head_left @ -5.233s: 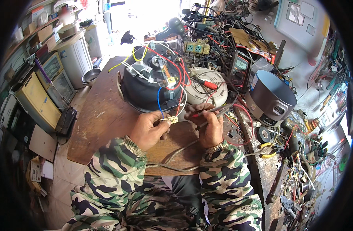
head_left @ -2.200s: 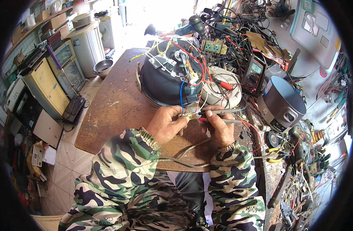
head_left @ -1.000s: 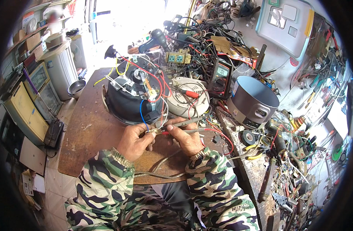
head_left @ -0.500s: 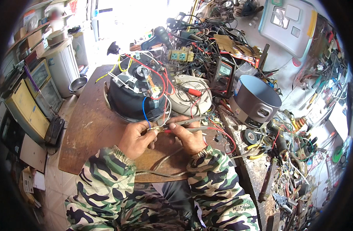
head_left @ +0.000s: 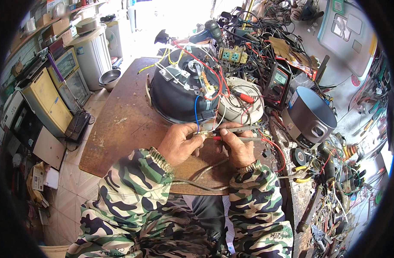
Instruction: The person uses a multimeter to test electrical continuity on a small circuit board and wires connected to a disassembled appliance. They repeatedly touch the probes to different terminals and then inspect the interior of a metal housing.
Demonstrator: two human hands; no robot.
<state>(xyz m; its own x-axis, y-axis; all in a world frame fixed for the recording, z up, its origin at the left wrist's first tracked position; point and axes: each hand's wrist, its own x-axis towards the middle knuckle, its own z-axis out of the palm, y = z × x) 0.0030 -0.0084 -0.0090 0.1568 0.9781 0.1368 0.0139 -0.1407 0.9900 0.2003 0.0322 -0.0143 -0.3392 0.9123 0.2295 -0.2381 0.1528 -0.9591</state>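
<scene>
My left hand [head_left: 178,142] pinches a small pale connector [head_left: 204,134] where blue, white and red wires meet. My right hand [head_left: 238,148] grips two test probes, a red-tipped one [head_left: 217,138] and a dark one [head_left: 240,128], with their front ends at the connector; exact contact is too small to tell. The wires run to an upturned black appliance body [head_left: 175,99] with metal brackets and loose wiring on top. A round cream plate [head_left: 241,112] with vents lies beside it. A multimeter [head_left: 277,84] stands behind the plate, its display lit.
A grey cylindrical housing [head_left: 309,120] sits at right, near tape [head_left: 299,157], pliers [head_left: 302,176] and scattered tools. Tangled cables [head_left: 257,30] are piled behind the wooden table [head_left: 111,137]. A cord [head_left: 199,186] crosses the table's front. A pan [head_left: 110,78] and cabinets [head_left: 46,99] stand at left.
From 5.2 s ago, the right hand's probes have moved left to the connector and stayed there. Since half a second ago the whole view has shifted; the hands hold much the same pose.
</scene>
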